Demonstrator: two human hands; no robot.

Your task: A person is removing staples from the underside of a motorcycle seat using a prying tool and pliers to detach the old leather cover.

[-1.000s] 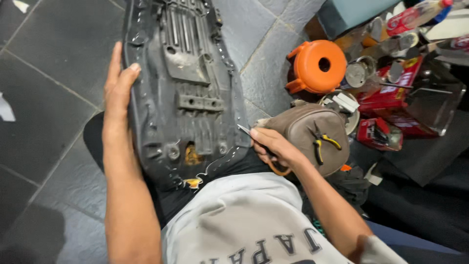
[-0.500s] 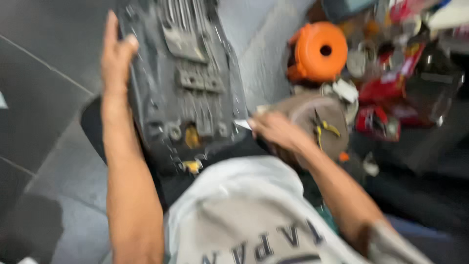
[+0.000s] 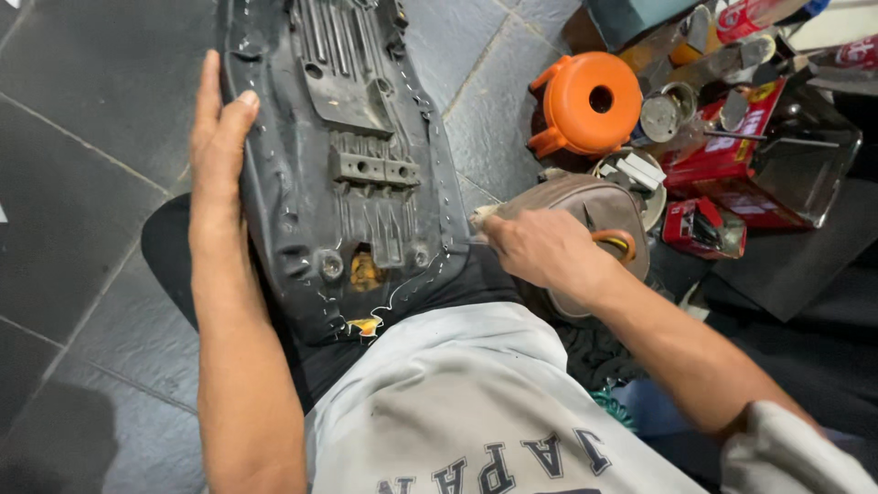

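Since half a second ago the right hand (image 3: pixel 540 245) has stayed at the right rim of the upturned motorcycle seat base (image 3: pixel 343 155), and the blur has cleared. One seat base lies across the person's lap and the grey tiled floor (image 3: pixel 82 155), the left hand (image 3: pixel 219 137) spread flat with fingers apart on its left edge. Closed fingers of the right hand pinch one thin metal tool (image 3: pixel 468 240), perhaps a pick, against the rim; beside it sit one brown pouch (image 3: pixel 585 203) and one orange round part (image 3: pixel 590 102).
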